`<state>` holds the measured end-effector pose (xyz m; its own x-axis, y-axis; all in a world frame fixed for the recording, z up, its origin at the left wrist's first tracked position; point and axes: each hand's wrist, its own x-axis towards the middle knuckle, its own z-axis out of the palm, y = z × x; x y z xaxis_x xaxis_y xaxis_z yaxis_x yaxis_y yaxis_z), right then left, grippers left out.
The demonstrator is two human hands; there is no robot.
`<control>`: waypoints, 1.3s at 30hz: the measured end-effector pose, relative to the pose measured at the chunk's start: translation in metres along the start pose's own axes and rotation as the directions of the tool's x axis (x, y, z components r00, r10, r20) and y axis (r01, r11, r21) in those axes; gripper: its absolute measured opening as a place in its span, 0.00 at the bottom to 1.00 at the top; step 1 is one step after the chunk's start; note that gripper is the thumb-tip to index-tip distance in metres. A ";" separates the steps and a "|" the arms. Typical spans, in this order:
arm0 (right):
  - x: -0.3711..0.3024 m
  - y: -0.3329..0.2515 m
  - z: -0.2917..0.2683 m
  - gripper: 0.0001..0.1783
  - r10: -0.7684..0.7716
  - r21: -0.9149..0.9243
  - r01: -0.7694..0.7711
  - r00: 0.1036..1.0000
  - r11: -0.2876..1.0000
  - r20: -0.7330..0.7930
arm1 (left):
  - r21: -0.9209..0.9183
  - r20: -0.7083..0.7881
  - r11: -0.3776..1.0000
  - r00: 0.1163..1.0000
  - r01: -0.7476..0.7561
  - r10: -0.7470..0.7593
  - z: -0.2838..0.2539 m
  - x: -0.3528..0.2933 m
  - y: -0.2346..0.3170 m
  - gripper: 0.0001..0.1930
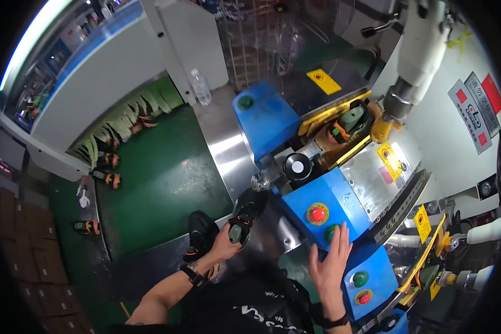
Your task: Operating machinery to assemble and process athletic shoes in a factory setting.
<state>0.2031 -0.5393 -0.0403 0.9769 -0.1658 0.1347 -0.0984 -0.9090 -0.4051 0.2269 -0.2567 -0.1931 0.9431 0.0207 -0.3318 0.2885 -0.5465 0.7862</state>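
Note:
My left hand is closed around a dark shoe with a green last showing at its opening. Just left of it, a second black shoe with an orange accent rests by the metal ledge. My right hand is open, fingers stretched out, at a green push button on a blue control box; whether it presses the button I cannot tell. A red button sits beside it. Behind the box, the machine has another shoe on a green last between yellow-edged plates.
A green conveyor belt runs at the left, with shoes near a fringed tunnel opening. A plastic bottle stands on the metal ledge. Another blue button box is at lower right. Cardboard boxes are stacked far left.

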 end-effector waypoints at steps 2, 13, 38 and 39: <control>-0.028 -0.006 -0.006 0.36 -0.081 0.167 0.085 0.996 0.982 -0.031 | -0.109 0.034 0.993 0.999 -0.036 0.040 -0.006 -0.007 0.005 0.33; -0.146 0.029 0.064 0.24 0.004 0.732 -0.501 0.826 0.462 0.563 | -0.977 0.007 0.186 0.897 0.099 -0.441 -0.109 -0.266 0.030 0.28; -0.195 -0.169 0.211 0.35 0.152 0.690 -0.719 0.694 0.083 0.704 | -0.656 0.110 0.654 0.905 0.376 -0.411 -0.151 -0.153 -0.202 0.24; -0.209 -0.166 0.198 0.37 0.227 0.772 -0.633 0.761 0.058 0.608 | -0.718 0.208 0.550 0.885 0.427 -0.416 -0.165 -0.152 -0.197 0.27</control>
<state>0.0527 -0.2778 -0.1806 0.8363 -0.1004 -0.5390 -0.4781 0.3476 -0.8066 0.0543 -0.0144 -0.2120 0.6804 0.0715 -0.7293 0.6801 0.3091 0.6648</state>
